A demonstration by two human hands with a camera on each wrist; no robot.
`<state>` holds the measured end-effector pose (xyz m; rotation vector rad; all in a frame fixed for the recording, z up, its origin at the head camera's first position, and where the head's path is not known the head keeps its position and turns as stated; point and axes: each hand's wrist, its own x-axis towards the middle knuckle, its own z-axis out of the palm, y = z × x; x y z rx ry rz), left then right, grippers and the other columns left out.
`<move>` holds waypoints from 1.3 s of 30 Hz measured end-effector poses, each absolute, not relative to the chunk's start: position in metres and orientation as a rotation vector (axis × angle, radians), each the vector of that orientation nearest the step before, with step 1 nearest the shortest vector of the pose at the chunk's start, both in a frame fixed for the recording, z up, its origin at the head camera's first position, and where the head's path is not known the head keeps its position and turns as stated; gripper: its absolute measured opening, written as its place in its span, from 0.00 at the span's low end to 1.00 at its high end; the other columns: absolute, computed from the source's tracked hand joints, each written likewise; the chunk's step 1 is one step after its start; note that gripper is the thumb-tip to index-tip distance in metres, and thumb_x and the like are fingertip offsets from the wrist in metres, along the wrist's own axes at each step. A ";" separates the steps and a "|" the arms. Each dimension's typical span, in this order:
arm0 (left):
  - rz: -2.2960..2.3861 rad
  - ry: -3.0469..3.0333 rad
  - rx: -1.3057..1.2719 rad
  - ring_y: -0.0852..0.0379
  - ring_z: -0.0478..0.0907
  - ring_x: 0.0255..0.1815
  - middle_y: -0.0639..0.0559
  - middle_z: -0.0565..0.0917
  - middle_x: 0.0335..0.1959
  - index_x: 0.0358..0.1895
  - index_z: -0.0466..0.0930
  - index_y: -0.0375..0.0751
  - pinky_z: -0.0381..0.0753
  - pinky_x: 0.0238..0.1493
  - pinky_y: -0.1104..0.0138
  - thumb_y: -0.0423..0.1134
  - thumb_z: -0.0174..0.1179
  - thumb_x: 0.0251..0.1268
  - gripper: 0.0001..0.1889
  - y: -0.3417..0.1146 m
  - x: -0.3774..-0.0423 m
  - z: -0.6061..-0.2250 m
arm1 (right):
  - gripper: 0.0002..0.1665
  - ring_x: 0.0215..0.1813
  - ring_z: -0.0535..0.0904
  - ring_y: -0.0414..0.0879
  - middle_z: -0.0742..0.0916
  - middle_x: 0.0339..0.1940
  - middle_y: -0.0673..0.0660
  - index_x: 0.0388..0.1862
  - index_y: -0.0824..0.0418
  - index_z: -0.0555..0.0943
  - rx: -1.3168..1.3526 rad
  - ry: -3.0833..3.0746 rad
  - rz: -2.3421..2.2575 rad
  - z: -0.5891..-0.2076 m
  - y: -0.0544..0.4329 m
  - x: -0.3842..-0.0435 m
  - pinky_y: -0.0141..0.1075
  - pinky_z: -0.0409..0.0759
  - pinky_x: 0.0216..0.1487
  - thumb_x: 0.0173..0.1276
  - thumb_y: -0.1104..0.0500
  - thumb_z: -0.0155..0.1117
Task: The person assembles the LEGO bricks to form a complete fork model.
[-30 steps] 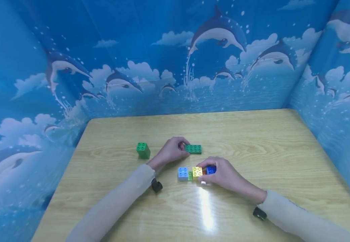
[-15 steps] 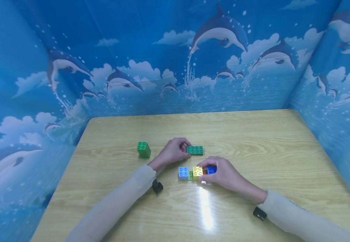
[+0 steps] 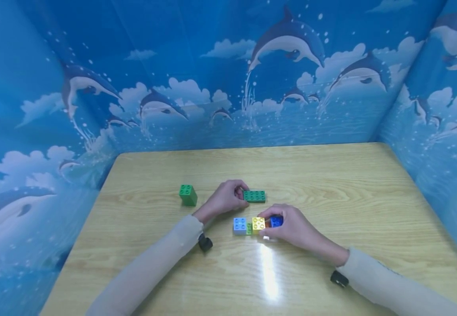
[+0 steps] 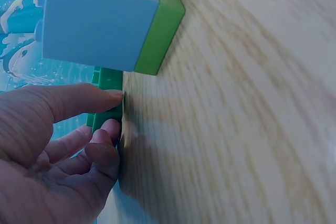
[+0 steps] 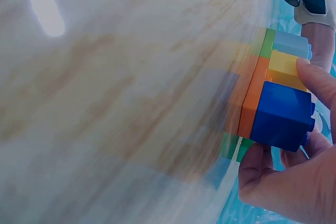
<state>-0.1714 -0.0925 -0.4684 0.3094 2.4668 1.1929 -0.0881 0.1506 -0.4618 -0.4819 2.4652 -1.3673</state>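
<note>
On the tabletop (image 3: 331,175), an eight-studded dark green brick (image 3: 254,196) is pinched at its left end between the thumb and fingers of the left hand (image 3: 226,196); it is placed between the far edge and a row of blocks. That row is set roughly parallel to the far edge: a light blue block (image 3: 239,226) is mounted on a light green brick (image 4: 163,30), and a yellow block (image 3: 258,224) and a dark blue block (image 5: 281,114) are mounted on an orange brick (image 5: 253,103). The row's right part is gripped by the right hand (image 3: 291,226), whose curled digits are set against the yellow and dark blue blocks. Nearer the left edge, a tall green block (image 3: 189,197) is stood upright
</note>
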 end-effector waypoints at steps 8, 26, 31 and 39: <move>1.238 2.427 0.306 0.52 0.82 0.36 0.49 0.85 0.38 0.69 0.80 0.39 0.84 0.35 0.62 0.35 0.79 0.65 0.30 -0.104 -0.165 -0.466 | 0.24 0.63 0.83 0.55 0.90 0.58 0.50 0.55 0.50 0.90 -0.489 2.471 -1.351 -0.465 0.150 -0.087 0.59 0.80 0.67 0.61 0.52 0.88; 1.298 2.264 0.515 0.52 0.80 0.50 0.53 0.85 0.50 0.65 0.82 0.45 0.81 0.52 0.57 0.56 0.76 0.69 0.28 -0.141 -0.117 -0.463 | 0.35 0.67 0.81 0.52 0.88 0.63 0.51 0.66 0.56 0.84 -0.488 2.469 -1.369 -0.457 0.167 -0.081 0.57 0.77 0.71 0.63 0.50 0.87; 1.228 2.300 0.567 0.55 0.80 0.49 0.57 0.84 0.49 0.66 0.81 0.46 0.82 0.53 0.59 0.50 0.79 0.67 0.29 -0.141 -0.100 -0.462 | 0.34 0.68 0.81 0.55 0.87 0.63 0.52 0.67 0.59 0.83 -0.529 2.510 -1.353 -0.457 0.175 -0.077 0.59 0.77 0.72 0.66 0.47 0.84; 1.178 2.411 0.546 0.59 0.81 0.50 0.64 0.84 0.50 0.61 0.83 0.51 0.84 0.54 0.64 0.37 0.79 0.65 0.23 -0.132 -0.085 -0.462 | 0.28 0.70 0.81 0.60 0.87 0.65 0.53 0.65 0.56 0.85 -0.601 2.573 -1.283 -0.461 0.185 -0.072 0.61 0.78 0.70 0.68 0.57 0.83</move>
